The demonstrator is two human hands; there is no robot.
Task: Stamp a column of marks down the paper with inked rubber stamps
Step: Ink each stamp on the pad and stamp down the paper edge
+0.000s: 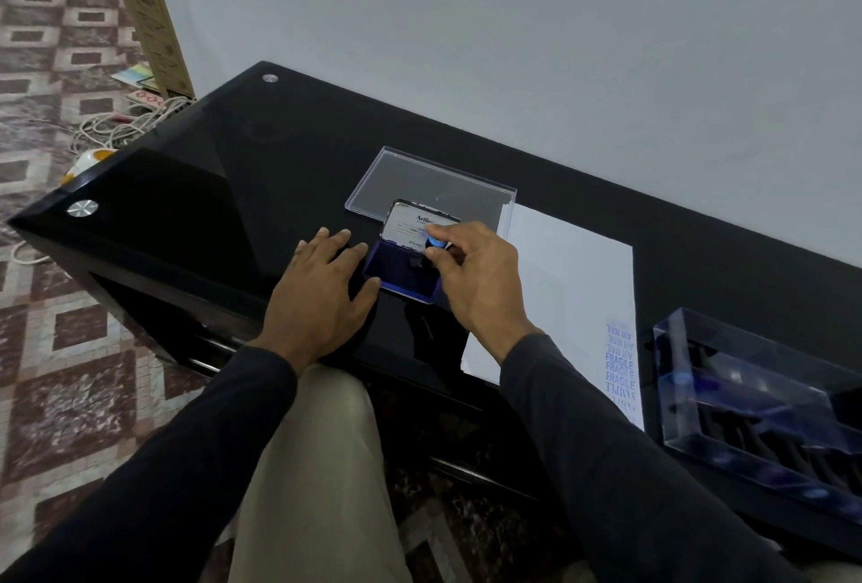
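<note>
inking up, mid-frame

right hand [485,274] pinches a stamp [431,251] onto the ink pad [401,274]; left hand [322,288] flat, fingers spread beside it.

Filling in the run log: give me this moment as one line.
phase: inking | right hand: pinches stamp on ink pad | left hand: flat beside pad | paper: marks along right edge

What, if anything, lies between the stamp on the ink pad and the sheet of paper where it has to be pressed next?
Nothing visible does. The right hand holds the stamp on the ink pad, and the paper lies just to its right on bare black table. The stamp case sits beyond the paper.
</note>
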